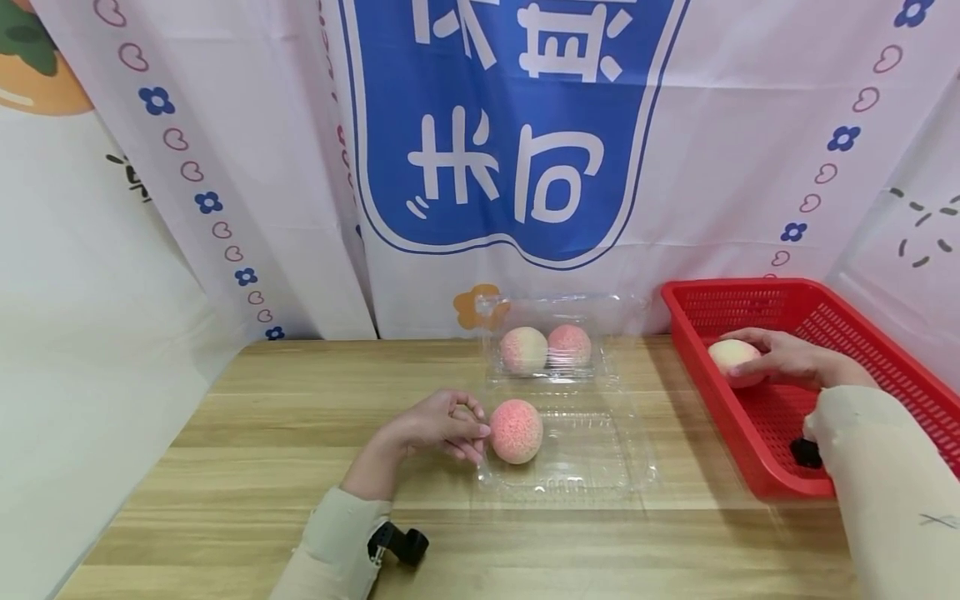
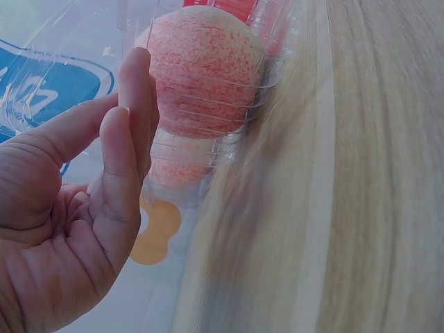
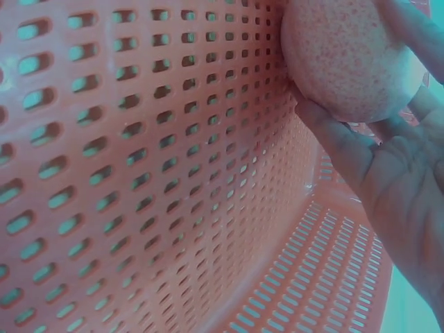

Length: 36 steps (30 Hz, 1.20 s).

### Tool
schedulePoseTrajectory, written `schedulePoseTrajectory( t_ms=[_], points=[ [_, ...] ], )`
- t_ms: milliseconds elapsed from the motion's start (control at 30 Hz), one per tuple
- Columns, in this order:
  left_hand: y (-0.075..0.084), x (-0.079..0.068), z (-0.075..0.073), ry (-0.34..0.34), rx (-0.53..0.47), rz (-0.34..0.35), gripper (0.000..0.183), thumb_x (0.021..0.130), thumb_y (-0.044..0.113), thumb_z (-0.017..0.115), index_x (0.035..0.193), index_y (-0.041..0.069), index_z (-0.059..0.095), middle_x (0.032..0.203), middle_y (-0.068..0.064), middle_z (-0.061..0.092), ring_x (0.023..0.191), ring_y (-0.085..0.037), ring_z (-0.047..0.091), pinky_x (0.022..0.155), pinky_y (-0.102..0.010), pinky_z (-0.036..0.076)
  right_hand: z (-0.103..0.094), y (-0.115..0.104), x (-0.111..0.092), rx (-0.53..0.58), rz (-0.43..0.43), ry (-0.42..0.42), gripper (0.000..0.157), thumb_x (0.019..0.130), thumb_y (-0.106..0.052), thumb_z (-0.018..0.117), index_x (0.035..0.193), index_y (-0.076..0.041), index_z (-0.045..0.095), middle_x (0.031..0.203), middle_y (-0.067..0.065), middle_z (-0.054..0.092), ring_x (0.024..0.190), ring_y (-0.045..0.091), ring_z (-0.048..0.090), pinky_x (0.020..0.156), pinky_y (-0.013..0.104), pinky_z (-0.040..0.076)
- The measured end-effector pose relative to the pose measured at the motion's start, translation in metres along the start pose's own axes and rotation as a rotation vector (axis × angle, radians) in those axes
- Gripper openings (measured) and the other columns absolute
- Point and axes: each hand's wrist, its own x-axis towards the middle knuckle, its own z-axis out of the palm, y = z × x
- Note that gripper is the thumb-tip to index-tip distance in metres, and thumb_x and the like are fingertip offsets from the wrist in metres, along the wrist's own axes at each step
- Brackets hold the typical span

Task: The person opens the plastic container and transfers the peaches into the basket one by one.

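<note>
My right hand point(image 1: 798, 358) grips a cream-and-pink peach-like ball point(image 1: 729, 357) inside the red plastic basket point(image 1: 712, 408). In the right wrist view, thumb and fingers curve around that ball point(image 3: 343, 59), close to the slotted basket wall. On the table lies a clear plastic clamshell box point(image 1: 581, 446), its lid raised at the back. One pink ball point(image 1: 516, 431) sits in the left of its base. My left hand point(image 1: 442, 425) is at the box's left edge beside this ball, fingers loosely bent; whether it touches the rim cannot be told.
Two more pink-and-cream balls point(image 1: 524, 350) show through the raised lid at the back. The wooden table point(image 1: 300, 417) ends against a printed cloth point(image 1: 300, 167). The basket stands at the table's right, its wall higher than the box base.
</note>
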Motion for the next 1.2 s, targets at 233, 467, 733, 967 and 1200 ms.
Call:
schedulePoseTrajectory(
  t_ms=[233,467,733,967,1200],
  points=[
    [-0.001,0.001,0.000,-0.005,-0.007,-0.004,0.025,0.094,0.007,0.065,0.112,-0.002,0.050,0.075,-0.006,0.072,0.061,-0.014,0.071,0.055,-0.021,0.058,-0.004,-0.006,-0.001,0.048,0.026,-0.037,0.083,0.091,-0.033,0.071,0.155,-0.009,0.026,0.149,0.023,0.037,0.122,0.030,0.050,0.096,0.046,0.056],
    [-0.001,0.002,-0.001,-0.005,-0.003,0.004,0.025,0.094,0.007,0.065,0.111,-0.001,0.050,0.074,-0.006,0.072,0.062,-0.014,0.071,0.056,-0.022,0.058,-0.011,-0.016,-0.006,0.083,-0.033,-0.026,0.076,0.094,-0.025,0.067,0.154,-0.005,0.025,0.155,0.028,0.030,0.129,0.036,0.043,0.096,0.044,0.057],
    [-0.003,0.002,0.000,-0.007,-0.005,0.009,0.024,0.094,0.008,0.065,0.110,-0.001,0.050,0.074,-0.006,0.072,0.061,-0.013,0.071,0.055,-0.021,0.058,-0.026,-0.040,-0.020,-0.021,-0.084,0.064,0.074,0.096,-0.032,0.065,0.155,-0.009,0.027,0.155,0.025,0.032,0.133,0.037,0.042,0.093,0.048,0.057],
    [-0.003,0.001,0.001,-0.006,-0.016,0.005,0.023,0.094,0.007,0.065,0.110,-0.001,0.049,0.073,-0.006,0.072,0.061,-0.014,0.071,0.055,-0.021,0.058,-0.036,-0.076,-0.032,-0.083,-0.162,0.204,0.067,0.098,-0.028,0.064,0.154,-0.010,0.032,0.143,-0.002,0.049,0.103,-0.013,0.055,0.085,0.016,0.052],
    [-0.002,0.001,0.001,-0.008,-0.010,0.011,0.027,0.094,0.007,0.065,0.113,-0.004,0.048,0.073,-0.005,0.072,0.060,-0.013,0.070,0.055,-0.021,0.057,-0.034,-0.117,-0.047,-0.104,-0.212,0.281,0.065,0.098,-0.030,0.062,0.155,-0.022,0.031,0.154,0.008,0.038,0.134,0.027,0.045,0.079,0.013,0.053]
  ],
)
